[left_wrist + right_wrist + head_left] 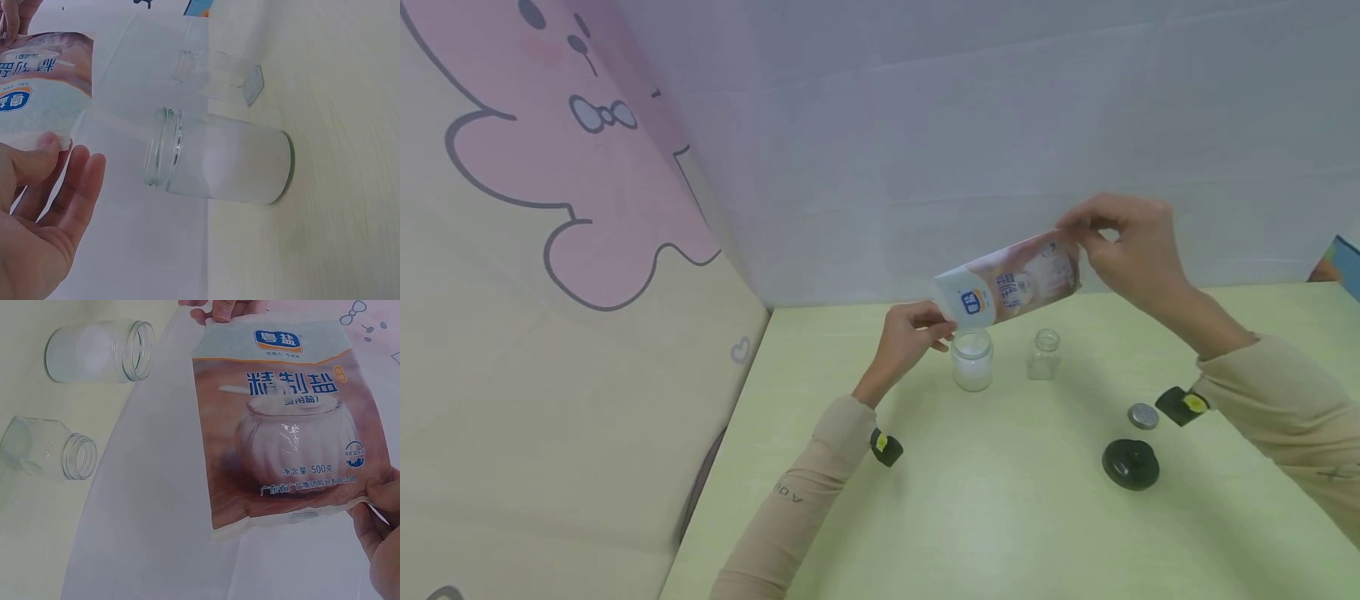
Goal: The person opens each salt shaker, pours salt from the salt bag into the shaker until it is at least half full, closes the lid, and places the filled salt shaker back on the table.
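Observation:
A salt bag (pixel 1022 279), printed brown and pale green with "500克" on its front, is held up above the far part of the table, tilted in the head view. My left hand (pixel 912 337) pinches its pale green end between thumb and fingers. At the opposite end, my right hand (pixel 1138 250) grips a corner, higher than the left. Below the left hand stands a wide glass jar (pixel 973 371), lidless and whitish inside. A smaller square glass bottle (pixel 1043 360), also uncapped, stands to its right. Both mouths show in the right wrist view, beside the bag.
On the right side of the table (pixel 970 517) lie a round black lid (pixel 1130 465) and a small silver cap (pixel 1143 416). A pale cloth wall (pixel 1000 150) rises behind the table, and a cream panel with a pink cartoon figure (pixel 617 225) borders the left.

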Available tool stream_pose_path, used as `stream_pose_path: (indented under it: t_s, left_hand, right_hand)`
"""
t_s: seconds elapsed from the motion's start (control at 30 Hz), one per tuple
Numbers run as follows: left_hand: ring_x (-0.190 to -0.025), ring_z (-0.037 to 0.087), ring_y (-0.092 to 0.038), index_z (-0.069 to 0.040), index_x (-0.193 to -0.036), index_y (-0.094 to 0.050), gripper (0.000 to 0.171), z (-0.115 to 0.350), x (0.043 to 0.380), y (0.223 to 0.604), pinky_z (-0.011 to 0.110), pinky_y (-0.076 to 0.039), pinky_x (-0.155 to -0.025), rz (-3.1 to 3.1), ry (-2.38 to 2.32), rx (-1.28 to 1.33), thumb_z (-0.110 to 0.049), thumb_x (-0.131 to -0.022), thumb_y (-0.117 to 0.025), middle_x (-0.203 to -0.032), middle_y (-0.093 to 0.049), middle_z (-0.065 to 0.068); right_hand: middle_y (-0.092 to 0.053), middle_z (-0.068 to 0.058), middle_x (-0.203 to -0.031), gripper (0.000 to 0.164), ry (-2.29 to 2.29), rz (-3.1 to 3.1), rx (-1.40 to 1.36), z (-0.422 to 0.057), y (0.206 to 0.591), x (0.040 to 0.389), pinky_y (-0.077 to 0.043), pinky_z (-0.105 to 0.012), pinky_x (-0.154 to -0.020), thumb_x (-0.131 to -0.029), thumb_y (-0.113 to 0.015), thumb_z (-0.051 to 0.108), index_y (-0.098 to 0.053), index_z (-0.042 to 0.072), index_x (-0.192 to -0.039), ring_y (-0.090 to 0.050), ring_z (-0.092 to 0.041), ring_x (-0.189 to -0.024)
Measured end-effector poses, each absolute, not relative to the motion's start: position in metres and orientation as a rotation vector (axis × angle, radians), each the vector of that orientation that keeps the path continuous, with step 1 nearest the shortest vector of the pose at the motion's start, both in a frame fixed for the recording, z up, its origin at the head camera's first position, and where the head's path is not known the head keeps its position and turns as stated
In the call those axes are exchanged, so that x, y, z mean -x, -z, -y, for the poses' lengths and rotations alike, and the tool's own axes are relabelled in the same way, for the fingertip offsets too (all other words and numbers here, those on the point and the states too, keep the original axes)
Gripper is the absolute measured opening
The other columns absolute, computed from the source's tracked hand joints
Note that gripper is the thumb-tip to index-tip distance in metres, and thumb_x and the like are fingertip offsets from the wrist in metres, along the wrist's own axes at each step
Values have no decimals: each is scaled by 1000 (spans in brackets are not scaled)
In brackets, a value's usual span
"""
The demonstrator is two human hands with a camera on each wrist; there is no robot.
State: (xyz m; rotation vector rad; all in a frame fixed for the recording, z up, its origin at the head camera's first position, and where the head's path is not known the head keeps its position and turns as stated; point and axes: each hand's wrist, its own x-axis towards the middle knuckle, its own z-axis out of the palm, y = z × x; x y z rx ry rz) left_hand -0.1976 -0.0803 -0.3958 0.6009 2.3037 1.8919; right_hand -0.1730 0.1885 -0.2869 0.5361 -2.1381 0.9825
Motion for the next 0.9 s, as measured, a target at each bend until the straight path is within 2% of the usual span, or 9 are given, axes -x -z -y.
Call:
stream_pose_path:
  t_s: [0.3, 0.57, 0.9]
  left_hand:
    - [-74, 20, -67, 5, -95, -68, 11, 80, 197, 397, 34, -60, -63, -2303, -1885, -595, 1, -85, -67, -89, -69, 16]
    - [-80, 31, -67, 8, -99, -67, 14, 80, 196, 394, 38, -60, -65, -2288, -1876, -585, 1, -86, -66, -93, -68, 21]
    - [-81, 34, -66, 11, -97, -65, 13, 79, 179, 369, 40, -60, -67, -2303, -1858, -605, 6, -86, -63, -92, -67, 22]
  right_hand:
    - [-70, -12, -79, 19, -984, 2152, -535, -189, 286, 173, -45, -6, -68, -79, -58, -17, -71, -3, -79, -54, 12, -72]
    - [-70, -11, -79, 17, -977, 2158, -545, -188, 286, 173, -44, -5, -69, -80, -59, -16, -71, -3, -79, -53, 13, -73]
    - [-70, -11, -78, 16, -990, 2148, -551, -188, 285, 173, -44, -6, -69, -81, -60, -14, -71, -2, -79, -54, 12, -72]
